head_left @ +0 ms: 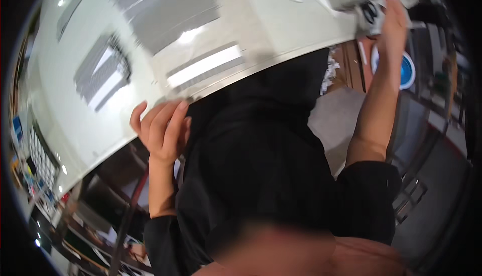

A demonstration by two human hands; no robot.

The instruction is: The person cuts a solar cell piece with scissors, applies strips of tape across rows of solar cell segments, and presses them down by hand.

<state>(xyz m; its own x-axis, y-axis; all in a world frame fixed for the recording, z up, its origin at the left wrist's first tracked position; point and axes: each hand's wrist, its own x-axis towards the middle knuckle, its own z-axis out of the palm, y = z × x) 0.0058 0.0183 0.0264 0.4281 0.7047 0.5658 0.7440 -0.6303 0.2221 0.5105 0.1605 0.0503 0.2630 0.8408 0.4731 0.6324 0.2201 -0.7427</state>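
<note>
Because the large white panel [150, 55] is glossy, wide and blurred in the head view, it looks easy to lose. The left hand [160, 131] meets it only at its lower edge, with the fingers curled close together over that rim. The right hand [394, 22] is raised far off at the opposite upper corner, fingers stretched long and held together. Whether it really clamps the edge or only steadies it, I cannot tell. With the two hands so far apart and so little of the sheet caught, I judge that the panel could tip, flex or slide out on the left hand's side. The slick surface, which mirrors the ceiling lights, would help it go.

Between the two hands, and just below the panel's edge, hangs a mass of black cloth [261, 165], touching or nearly touching the sheet. It hides what lies under the panel, so a swing downward could catch on it. Beside the right forearm, on its outer side, sits a round blue object [407, 71] among dark fittings. Below the left hand, crowded shelving [95, 226] stands near enough to be struck by a dropped corner.
</note>
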